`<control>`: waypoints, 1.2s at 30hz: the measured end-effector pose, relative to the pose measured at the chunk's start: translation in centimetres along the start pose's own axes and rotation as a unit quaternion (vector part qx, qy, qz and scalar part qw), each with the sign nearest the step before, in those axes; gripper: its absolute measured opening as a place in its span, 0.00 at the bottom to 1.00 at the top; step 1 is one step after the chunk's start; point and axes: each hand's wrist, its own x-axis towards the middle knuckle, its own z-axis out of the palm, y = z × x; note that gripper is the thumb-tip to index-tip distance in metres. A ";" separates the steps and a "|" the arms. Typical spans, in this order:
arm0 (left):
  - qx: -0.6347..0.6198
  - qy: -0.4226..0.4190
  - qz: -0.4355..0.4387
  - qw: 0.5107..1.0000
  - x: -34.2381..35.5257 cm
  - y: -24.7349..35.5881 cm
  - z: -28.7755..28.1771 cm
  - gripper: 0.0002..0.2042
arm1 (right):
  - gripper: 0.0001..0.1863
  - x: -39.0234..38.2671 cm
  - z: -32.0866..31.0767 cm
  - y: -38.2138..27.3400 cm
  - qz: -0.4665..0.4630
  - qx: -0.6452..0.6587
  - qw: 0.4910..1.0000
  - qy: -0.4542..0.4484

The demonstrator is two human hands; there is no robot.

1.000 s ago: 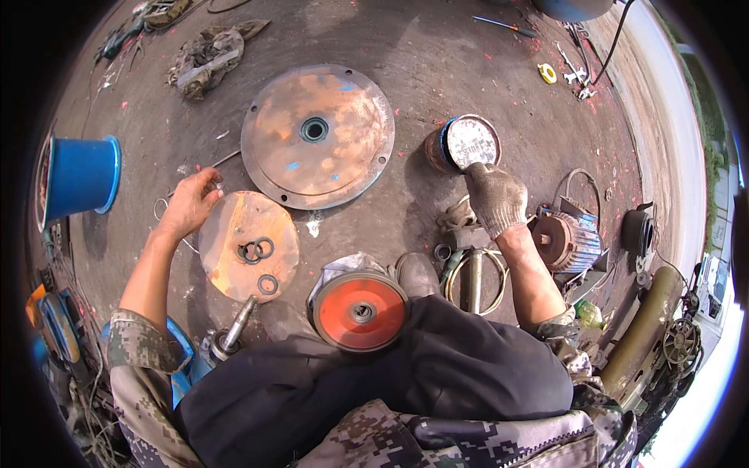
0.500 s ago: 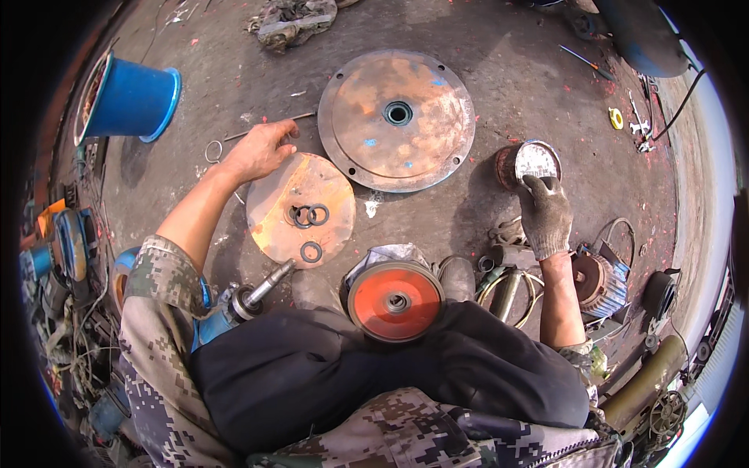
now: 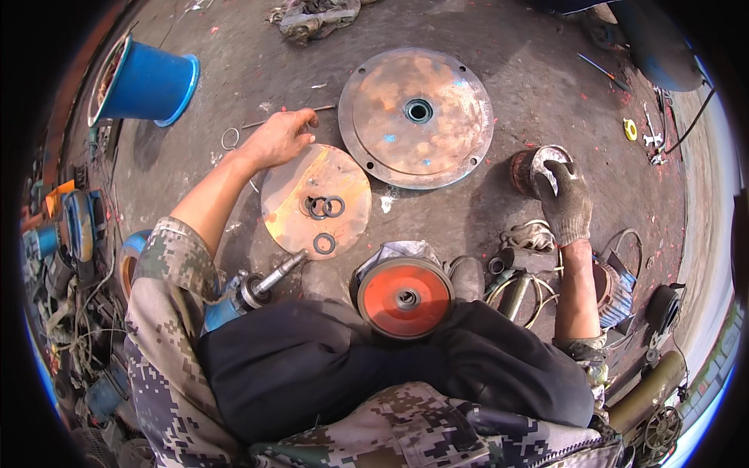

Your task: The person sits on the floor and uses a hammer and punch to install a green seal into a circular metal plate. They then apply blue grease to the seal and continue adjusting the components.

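Note:
My bare left hand (image 3: 284, 137) hovers at the far edge of a round tan disc (image 3: 285, 230), its fingers loosely bent and apart, with nothing visible in them. Several black rubber rings (image 3: 324, 243) lie on that disc. My gloved right hand (image 3: 567, 204) reaches over the rim of a small can (image 3: 524, 173) whose mouth shows whitish contents. Thumb and forefinger are spread there; the other fingertips are partly hidden. Between my legs sits an orange-faced round wheel (image 3: 392, 310) with a central hub. Ahead lies a large round metal flange plate (image 3: 406, 148) with a centre bore.
A thin rod (image 3: 312, 108) and a wire ring (image 3: 230, 139) lie beyond my left hand. A blue bucket-like drum (image 3: 152, 80) stands far left. A shaft (image 3: 279, 271) points up by my left knee. Yellow tape (image 3: 630, 129), a screwdriver (image 3: 601, 70) and a blue motor (image 3: 615, 288) are right.
The view has shifted, so most things sit farther right. My right hand's fingers have moved farther over the can's mouth, with thumb and forefinger spread. The left hand stays near the disc's far edge.

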 end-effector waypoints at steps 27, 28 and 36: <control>-0.094 -0.065 0.067 0.991 0.9 10.5 -0.9 0.17 | 0.10 -2.6 1.2 1.7 -0.022 -0.041 0.997 -0.062; -0.069 -0.060 0.082 0.992 1.1 11.5 -0.8 0.17 | 0.09 -2.7 1.2 2.0 -0.027 -0.039 0.997 -0.053; 0.057 -0.165 0.264 0.949 5.3 21.4 3.1 0.20 | 0.09 -3.6 2.1 2.8 0.016 0.004 1.000 0.010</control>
